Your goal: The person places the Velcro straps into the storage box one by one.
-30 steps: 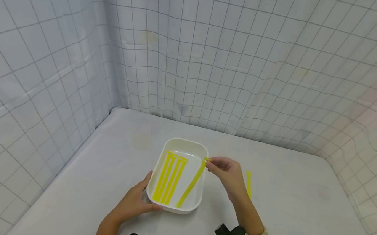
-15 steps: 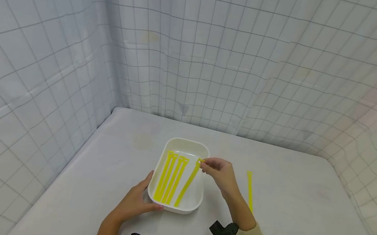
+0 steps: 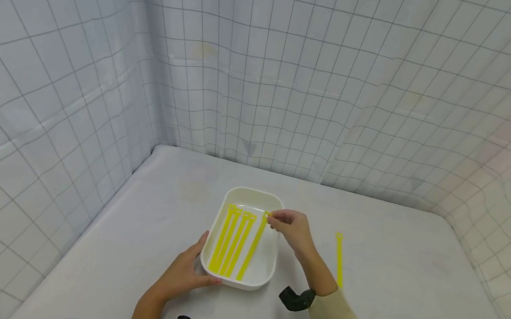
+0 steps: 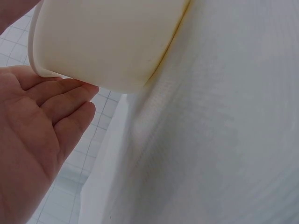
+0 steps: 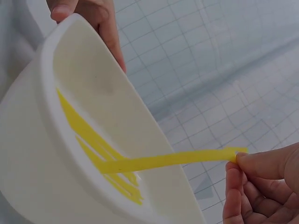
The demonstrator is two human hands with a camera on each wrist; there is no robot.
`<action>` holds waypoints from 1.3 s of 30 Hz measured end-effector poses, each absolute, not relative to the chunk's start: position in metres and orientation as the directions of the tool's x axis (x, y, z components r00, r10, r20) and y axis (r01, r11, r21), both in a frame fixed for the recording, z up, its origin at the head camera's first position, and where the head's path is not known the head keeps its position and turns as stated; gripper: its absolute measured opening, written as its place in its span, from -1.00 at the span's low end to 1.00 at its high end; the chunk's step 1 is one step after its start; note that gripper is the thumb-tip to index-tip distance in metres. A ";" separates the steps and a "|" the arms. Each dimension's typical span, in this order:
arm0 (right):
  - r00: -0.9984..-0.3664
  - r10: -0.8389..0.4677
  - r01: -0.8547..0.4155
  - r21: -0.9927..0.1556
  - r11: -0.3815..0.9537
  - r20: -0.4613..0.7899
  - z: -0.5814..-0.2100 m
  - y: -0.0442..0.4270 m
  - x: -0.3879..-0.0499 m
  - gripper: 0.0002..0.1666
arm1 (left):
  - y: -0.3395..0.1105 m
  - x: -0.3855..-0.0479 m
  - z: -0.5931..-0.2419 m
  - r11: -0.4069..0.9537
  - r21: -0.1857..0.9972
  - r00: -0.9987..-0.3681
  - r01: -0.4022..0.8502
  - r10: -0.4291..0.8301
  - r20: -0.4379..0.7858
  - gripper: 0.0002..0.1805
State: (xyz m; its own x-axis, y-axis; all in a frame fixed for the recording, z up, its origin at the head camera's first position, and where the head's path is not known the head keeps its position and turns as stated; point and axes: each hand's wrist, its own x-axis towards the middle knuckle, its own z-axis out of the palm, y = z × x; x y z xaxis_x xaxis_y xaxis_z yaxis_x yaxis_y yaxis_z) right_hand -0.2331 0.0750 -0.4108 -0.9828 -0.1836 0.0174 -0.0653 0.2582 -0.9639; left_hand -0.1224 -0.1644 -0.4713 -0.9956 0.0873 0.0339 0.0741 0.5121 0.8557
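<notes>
In the head view a white, round-cornered plastic tray (image 3: 264, 267) stands on the table. My left hand (image 3: 180, 275) grips its near left corner, thumb on the front rim and fingers along the left side. My right hand (image 3: 292, 229) pinches the slotted head of a flat yellow cable strap (image 3: 253, 245) between thumb and fingertips at the tray's right rim. The right wrist view shows this strap (image 5: 177, 158) sloping down into the tray, its other end low inside. Several similar yellow straps (image 3: 240, 246) lie side by side in the tray's left half, heads pointing away.
Another yellow strap (image 3: 339, 259) lies on the white-covered table (image 3: 402, 279) to the right of the tray, its near end beside the right forearm. Grid-patterned white curtains (image 3: 255, 76) enclose the back and sides. A dark wrist camera (image 3: 297, 299) sits below the right wrist.
My right hand has moved left with the pinched strap, bringing it closer to the others in the tray. The strap on the table is less covered by the forearm. My left hand stays at the corner.
</notes>
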 end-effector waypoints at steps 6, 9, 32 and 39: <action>-0.985 -0.175 -0.046 -0.958 0.282 -0.004 -0.418 0.070 -0.246 -0.81 | -0.165 -0.123 -0.472 0.505 0.860 -0.996 0.076 0.085 0.038 0.28; -0.984 -0.177 -0.051 -0.956 0.290 -0.001 -0.421 0.068 -0.250 -0.82 | -0.165 -0.123 -0.472 0.504 0.860 -0.996 0.079 0.085 0.042 0.28; -0.986 -0.164 -0.108 -0.834 0.542 0.021 -0.424 0.054 -0.270 -0.86 | -0.165 -0.123 -0.470 0.504 0.860 -0.995 0.076 0.091 0.034 0.28; -0.987 -0.160 -0.115 -0.829 0.548 0.031 -0.426 0.055 -0.271 -0.86 | -0.165 -0.124 -0.472 0.507 0.859 -0.996 0.072 0.089 0.031 0.29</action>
